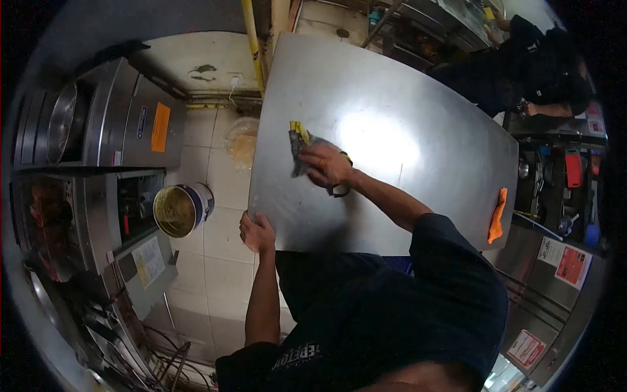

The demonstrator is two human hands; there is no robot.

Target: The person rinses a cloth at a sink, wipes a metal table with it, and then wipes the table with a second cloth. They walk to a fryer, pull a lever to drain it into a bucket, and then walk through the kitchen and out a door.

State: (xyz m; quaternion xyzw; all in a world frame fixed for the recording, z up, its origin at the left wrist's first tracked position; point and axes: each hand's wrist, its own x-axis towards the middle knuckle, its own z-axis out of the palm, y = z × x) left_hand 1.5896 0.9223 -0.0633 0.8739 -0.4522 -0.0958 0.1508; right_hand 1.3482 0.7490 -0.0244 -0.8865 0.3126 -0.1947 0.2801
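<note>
A broad stainless steel table point(307, 78) spreads out in front of me. My right hand point(326, 164) presses a dark grey and yellow cloth point(298, 140) against its top, toward the left side. The fingers are bent over the cloth, and part of it is hidden beneath them. At the table's near left corner, my left hand point(258, 232) grips the edge with its fingers curled. An orange cloth point(498, 215) lies folded along the right end of the tabletop, apart from both hands.
On the tiled floor to the left stand an open bucket point(176, 210) and a plastic bag point(242, 142). Steel kitchen equipment point(137, 124) lines the left side. Another person point(522, 72) in dark clothes works beyond the table at the upper right, near shelves of utensils.
</note>
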